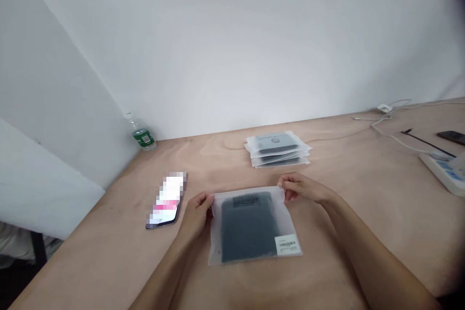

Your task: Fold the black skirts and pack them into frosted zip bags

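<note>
L hand [195, 213] and R hand [301, 188] both grasping a frosted plastic zip bag [254, 225], L on the top-left corner, R on the top-right corner, fingers and thumbs pinched on the film. Neither hand released. Bag sits flat or nearly so on a plywood table [363, 232], right in front of the person, at 6 o'clock from table centre, squared up btw the forearms. Inside: a dark grey flat item [247, 227] w/ a black printed label [247, 200] near its top; exact kind can't be told through the film. White barcode sticker [287, 245] on the bag's lower-right corner.

From the bag: stack of similar bags [278, 150] at 12 o'clock, well apart from R hand, against the far edge of the table. Phone [165, 201], screen pixelated, lies at 10 o'clock, just beside L hand, angled. Water bottle [142, 138] w/ green label stands in the far corner at 11 o'clock, by the white wall [232, 34]. At 2–3 o'clock: white power strip [441, 169], dark phone [452, 137], thin black rod [426, 143], white cable [392, 131] trailing to a small white plug [383, 108].
</note>
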